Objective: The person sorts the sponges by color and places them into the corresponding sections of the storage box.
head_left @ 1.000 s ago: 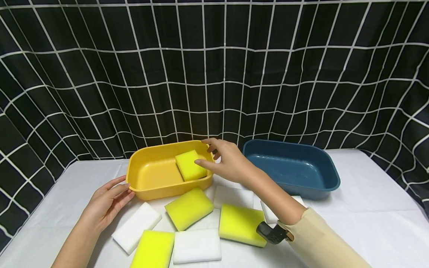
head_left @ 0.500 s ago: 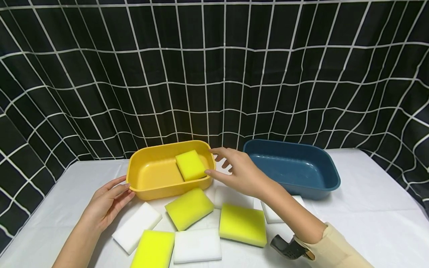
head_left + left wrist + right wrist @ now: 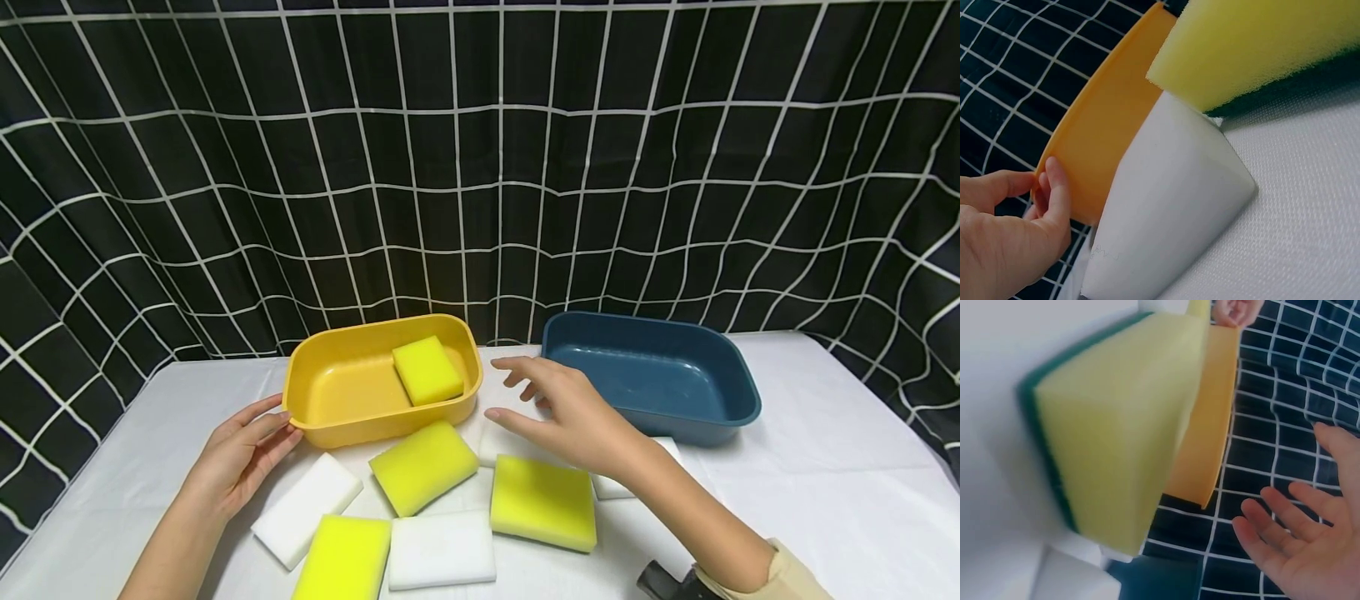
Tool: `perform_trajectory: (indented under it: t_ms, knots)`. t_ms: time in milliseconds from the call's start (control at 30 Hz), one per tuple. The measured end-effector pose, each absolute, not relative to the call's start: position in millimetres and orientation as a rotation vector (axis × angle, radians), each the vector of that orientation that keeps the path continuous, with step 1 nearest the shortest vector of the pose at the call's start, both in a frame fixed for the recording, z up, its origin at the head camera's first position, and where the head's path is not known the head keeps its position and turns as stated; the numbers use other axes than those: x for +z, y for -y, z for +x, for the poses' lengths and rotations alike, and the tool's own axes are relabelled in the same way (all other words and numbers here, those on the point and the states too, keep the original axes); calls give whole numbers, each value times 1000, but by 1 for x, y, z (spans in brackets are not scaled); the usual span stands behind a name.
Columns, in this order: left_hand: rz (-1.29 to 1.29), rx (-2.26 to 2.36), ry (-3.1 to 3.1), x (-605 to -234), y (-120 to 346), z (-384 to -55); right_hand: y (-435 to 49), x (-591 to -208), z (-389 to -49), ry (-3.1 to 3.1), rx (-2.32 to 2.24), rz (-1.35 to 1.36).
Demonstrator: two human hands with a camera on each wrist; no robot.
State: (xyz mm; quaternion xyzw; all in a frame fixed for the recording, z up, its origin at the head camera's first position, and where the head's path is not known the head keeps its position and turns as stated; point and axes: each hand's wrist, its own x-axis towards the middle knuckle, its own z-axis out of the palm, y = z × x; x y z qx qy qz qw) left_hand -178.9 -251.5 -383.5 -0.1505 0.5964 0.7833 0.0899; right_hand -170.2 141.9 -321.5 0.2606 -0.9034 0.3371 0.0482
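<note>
My left hand [image 3: 238, 454] pinches the rim at the left end of a yellow plastic bin [image 3: 337, 432]; the left wrist view shows the thumb and fingers at its edge. In that bin, toward the right end, lies a yellow sponge [image 3: 427, 370]. Between the two bins my right hand [image 3: 566, 408] hovers with spread, lightly bent fingers and holds nothing. Below it are a white sponge [image 3: 498, 444], partly hidden by the hand, and a yellow sponge [image 3: 543, 502]. Green undersides show on yellow sponges in both wrist views.
A dark blue bin [image 3: 652, 367] stands to the right with nothing in it. More sponges lie in front: a yellow one [image 3: 423, 468], a white one [image 3: 441, 550], another yellow one [image 3: 343, 558] and a white one [image 3: 306, 510]. A black gridded curtain [image 3: 480, 167] hangs behind.
My right hand has moved from over the yellow bin's right end, away to the right and toward me, into the gap between the bins. My left hand stays on the rim.
</note>
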Motion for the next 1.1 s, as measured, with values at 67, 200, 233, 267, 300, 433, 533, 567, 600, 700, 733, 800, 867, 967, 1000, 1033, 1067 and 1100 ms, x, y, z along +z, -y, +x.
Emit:
perform_trajectory:
  t_ms: [67, 200, 233, 267, 300, 433, 533, 567, 600, 700, 733, 800, 867, 967, 1000, 1033, 1067, 1100]
  knots:
    - [-451, 2330, -1771, -384, 251, -179, -146, -324, -167, 2757, 1026, 785]
    - [-453, 2327, -1774, -384, 251, -179, -152, -329, -161, 2767, 1028, 769]
    - [-452, 2328, -1774, -384, 251, -179, -153, -330, -160, 2771, 1026, 765]
    - [-451, 2329, -1772, -384, 251, -179, -155, -332, -158, 2776, 1029, 760]
    - [-452, 2330, -1770, -384, 251, -179, -156, -333, -157, 2779, 1031, 760]
    - [-454, 2334, -1764, -384, 251, -179, -161, -337, -152, 2792, 1041, 757]
    - [-454, 2332, -1766, -384, 251, -179, -165, -341, -149, 2791, 1054, 758]
    - [-452, 2331, -1769, -384, 251, -179, -166, -342, -148, 2789, 1059, 759]
    - [-450, 2331, -1771, -385, 251, -180, -167, -343, -147, 2788, 1060, 758]
    - [-448, 2329, -1775, -384, 250, -180, -169, -346, -145, 2782, 1068, 755]
    - [-450, 2328, -1776, -384, 250, -180, -170, -347, -144, 2780, 1069, 756]
    - [-455, 2329, -1776, -384, 250, -180, -171, -349, -143, 2780, 1074, 755]
    - [-458, 2328, -1777, -384, 249, -180, -173, -350, -142, 2781, 1076, 756]
    - [-462, 2329, -1777, -384, 249, -180, -175, -352, -142, 2791, 1086, 756]
    - [-463, 2328, -1778, -384, 250, -180, -176, -353, -142, 2796, 1087, 758]
    - [-464, 2328, -1779, -385, 250, -180, -176, -353, -142, 2802, 1088, 761]
    - [-466, 2327, -1779, -385, 250, -179, -176, -354, -142, 2807, 1091, 766]
    - [-464, 2327, -1781, -385, 250, -179, -176, -355, -142, 2812, 1092, 772]
